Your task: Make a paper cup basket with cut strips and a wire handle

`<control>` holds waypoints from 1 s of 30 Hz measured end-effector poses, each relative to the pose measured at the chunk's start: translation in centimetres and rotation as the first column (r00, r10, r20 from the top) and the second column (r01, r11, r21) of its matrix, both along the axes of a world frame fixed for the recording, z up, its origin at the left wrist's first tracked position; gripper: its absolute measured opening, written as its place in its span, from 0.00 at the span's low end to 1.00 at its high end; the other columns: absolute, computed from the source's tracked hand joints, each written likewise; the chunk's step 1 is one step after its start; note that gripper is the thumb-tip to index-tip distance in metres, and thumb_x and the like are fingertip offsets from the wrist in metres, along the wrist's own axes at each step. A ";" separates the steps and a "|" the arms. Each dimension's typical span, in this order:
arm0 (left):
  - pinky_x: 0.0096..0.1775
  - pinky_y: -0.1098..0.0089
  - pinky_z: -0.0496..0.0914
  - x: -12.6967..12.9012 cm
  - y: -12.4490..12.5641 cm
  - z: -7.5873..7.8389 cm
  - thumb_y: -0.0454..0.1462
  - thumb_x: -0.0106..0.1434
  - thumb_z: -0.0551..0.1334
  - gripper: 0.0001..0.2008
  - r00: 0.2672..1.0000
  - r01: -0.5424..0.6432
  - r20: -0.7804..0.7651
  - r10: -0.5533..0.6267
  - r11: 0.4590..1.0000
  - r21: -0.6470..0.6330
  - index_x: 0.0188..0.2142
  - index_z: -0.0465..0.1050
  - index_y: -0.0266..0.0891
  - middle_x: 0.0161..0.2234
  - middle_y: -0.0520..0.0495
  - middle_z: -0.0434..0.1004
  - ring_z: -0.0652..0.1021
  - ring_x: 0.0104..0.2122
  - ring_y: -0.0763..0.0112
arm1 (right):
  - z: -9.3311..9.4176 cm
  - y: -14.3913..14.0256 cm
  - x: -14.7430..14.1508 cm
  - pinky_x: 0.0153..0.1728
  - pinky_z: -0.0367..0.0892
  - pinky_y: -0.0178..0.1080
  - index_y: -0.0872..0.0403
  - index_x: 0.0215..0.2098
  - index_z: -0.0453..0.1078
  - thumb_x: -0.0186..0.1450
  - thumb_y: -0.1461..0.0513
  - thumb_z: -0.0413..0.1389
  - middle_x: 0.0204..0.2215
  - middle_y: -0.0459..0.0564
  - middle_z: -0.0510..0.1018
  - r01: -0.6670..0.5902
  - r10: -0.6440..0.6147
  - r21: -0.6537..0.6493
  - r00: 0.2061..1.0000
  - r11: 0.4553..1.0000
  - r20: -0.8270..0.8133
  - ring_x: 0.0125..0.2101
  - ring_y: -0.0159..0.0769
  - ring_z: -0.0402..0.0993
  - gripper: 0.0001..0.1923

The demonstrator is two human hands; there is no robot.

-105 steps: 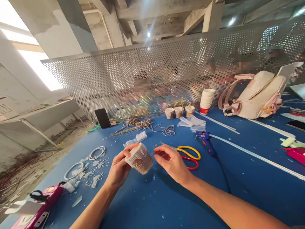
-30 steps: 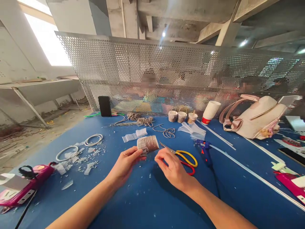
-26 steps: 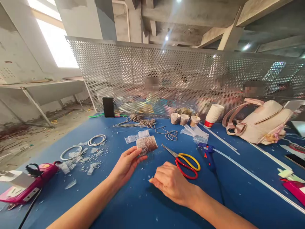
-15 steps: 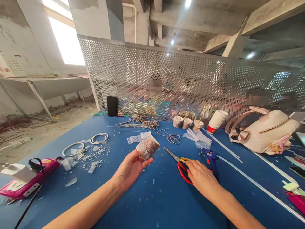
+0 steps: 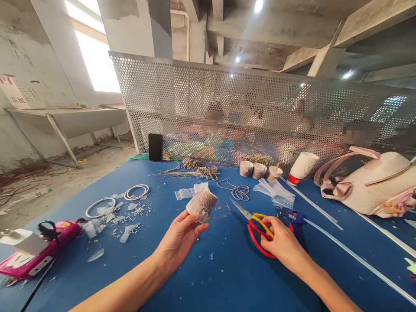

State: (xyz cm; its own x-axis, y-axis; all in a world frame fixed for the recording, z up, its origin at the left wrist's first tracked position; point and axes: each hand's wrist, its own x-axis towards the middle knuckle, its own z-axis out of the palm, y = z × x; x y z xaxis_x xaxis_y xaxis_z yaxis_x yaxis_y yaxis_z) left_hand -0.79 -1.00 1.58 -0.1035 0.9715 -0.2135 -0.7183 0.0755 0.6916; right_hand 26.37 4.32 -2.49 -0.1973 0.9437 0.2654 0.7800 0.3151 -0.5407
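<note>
My left hand [image 5: 177,240] is closed around a small paper cup [image 5: 203,203] wound with brownish cord, tilted above the table. Thumb and fingers grip its lower side. In my right hand [image 5: 285,242] are scissors [image 5: 255,223] with red and yellow handles, held by the handles. Their blades point up and left, toward the cup but apart from it. A blue glue gun [image 5: 294,217] with a long clear glue stick lies just right of that hand. Behind the cup are a strip of white ribbed pieces [image 5: 188,193] and a loose piece of cord [image 5: 239,192].
Three cord-wrapped cups [image 5: 259,170], a stack of paper cups [image 5: 302,168] and a pale bag [image 5: 373,184] stand along the perforated screen [image 5: 191,93]. At left are white rings [image 5: 135,192], scraps and a pink power strip [image 5: 61,229]. A black phone-like slab [image 5: 155,147] leans at the back.
The scissors and my right hand have shifted slightly right and down, away from the cup. The cup in my left hand is turned a little more upright. The whole view has moved slightly.
</note>
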 end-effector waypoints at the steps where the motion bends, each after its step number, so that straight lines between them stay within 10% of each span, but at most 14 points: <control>1: 0.33 0.70 0.75 0.0 0.1 -0.1 0.27 0.50 0.67 0.12 1.000 -0.001 0.001 0.001 1.000 0.002 0.36 0.76 0.35 0.38 0.44 0.79 0.78 0.31 0.70 | 0.0 -0.1 0.1 0.33 0.72 0.43 0.51 0.44 0.64 0.54 0.62 0.54 0.34 0.49 0.77 -0.014 0.009 -0.037 0.992 0.999 -0.128 0.30 0.39 0.76 0.18; 6: 0.30 0.72 0.75 0.3 0.3 -0.5 0.28 0.52 0.66 0.04 0.999 0.010 0.040 -0.007 0.997 -0.078 0.29 0.76 0.35 0.34 0.46 0.79 0.76 0.27 0.73 | 1.2 -1.7 -1.2 0.43 0.73 0.44 0.49 0.57 0.57 0.54 0.55 0.61 0.45 0.53 0.75 -0.182 0.119 -0.145 0.924 0.972 -0.364 0.43 0.42 0.75 0.33; 13: 0.31 0.70 0.76 0.8 -0.3 -0.3 0.29 0.54 0.64 0.06 0.998 0.046 0.036 -0.043 0.994 -0.095 0.33 0.77 0.36 0.37 0.44 0.79 0.77 0.33 0.68 | 1.1 -3.4 -4.2 0.37 0.74 0.45 0.50 0.56 0.62 0.54 0.61 0.61 0.42 0.54 0.76 -0.320 0.334 0.182 0.941 0.930 -0.049 0.37 0.44 0.75 0.32; 30: 0.30 0.71 0.75 0.5 -0.9 0.5 0.30 0.51 0.69 0.07 0.989 0.099 -0.109 -0.103 0.994 -0.043 0.33 0.78 0.33 0.35 0.45 0.77 0.74 0.29 0.72 | 2.0 -4.0 -4.1 0.22 0.70 0.35 0.56 0.51 0.70 0.68 0.60 0.49 0.31 0.54 0.80 -0.460 0.338 0.522 0.886 0.718 0.316 0.29 0.37 0.77 0.16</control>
State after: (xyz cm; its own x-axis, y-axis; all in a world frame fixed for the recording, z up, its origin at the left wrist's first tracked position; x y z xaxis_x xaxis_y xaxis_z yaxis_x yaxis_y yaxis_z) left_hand -0.26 -1.95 2.07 -0.0300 0.9697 -0.2425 -0.6244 0.1713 0.7621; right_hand 22.31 0.33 -0.52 -0.6227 0.4498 0.6402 0.5736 0.8190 -0.0175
